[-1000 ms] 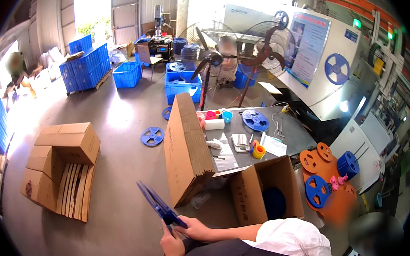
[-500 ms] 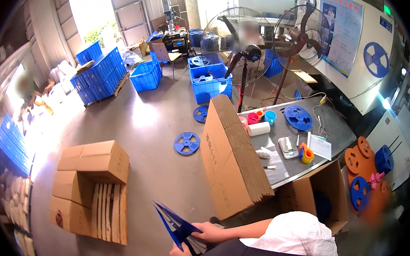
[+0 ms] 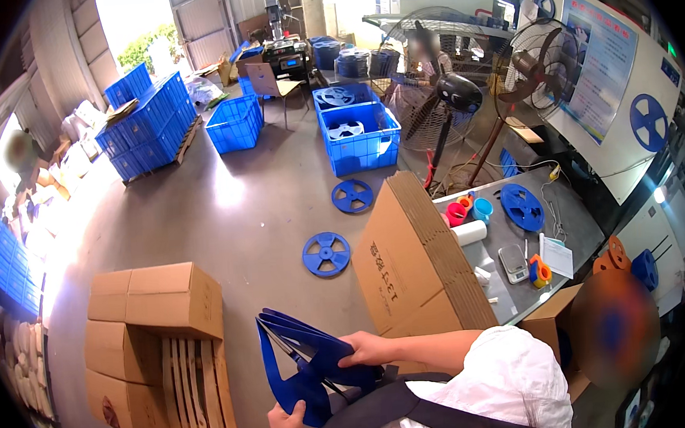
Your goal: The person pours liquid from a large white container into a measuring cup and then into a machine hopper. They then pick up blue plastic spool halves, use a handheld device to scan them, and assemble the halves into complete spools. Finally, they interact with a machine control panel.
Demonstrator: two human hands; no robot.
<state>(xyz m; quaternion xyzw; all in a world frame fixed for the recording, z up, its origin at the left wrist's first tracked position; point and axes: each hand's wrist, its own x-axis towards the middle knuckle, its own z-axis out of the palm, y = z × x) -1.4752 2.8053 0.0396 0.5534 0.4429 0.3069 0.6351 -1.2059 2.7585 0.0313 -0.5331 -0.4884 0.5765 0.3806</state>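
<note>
At the lower middle, both hands grip a blue plastic reel (image 3: 297, 393) with large cut-outs, tilted and seen nearly edge-on. Several blue edges overlap at its top, so I cannot tell whether it is one reel or more. My left hand (image 3: 287, 427) pinches the near lower edge, thumb on top. My right hand (image 3: 364, 349) holds the right side, its fingers partly hidden behind the blue plastic. Just beyond, a blue reel (image 3: 326, 254) lies flat on the floor, with another blue reel (image 3: 352, 196) farther off.
Flattened cartons (image 3: 409, 273) stand stacked on edge to the right, against a grey worktable (image 3: 512, 302) bearing a scale (image 3: 513, 264), cups and tape. Left, cardboard boxes (image 3: 159, 296) sit on a wooden pallet (image 3: 201, 395). Blue crates (image 3: 362, 154) and fans (image 3: 459, 93) stand farther back.
The view has shifted. The blue reel has turned, showing more of its face and several edges at the top. Both hands keep their grip on it.
</note>
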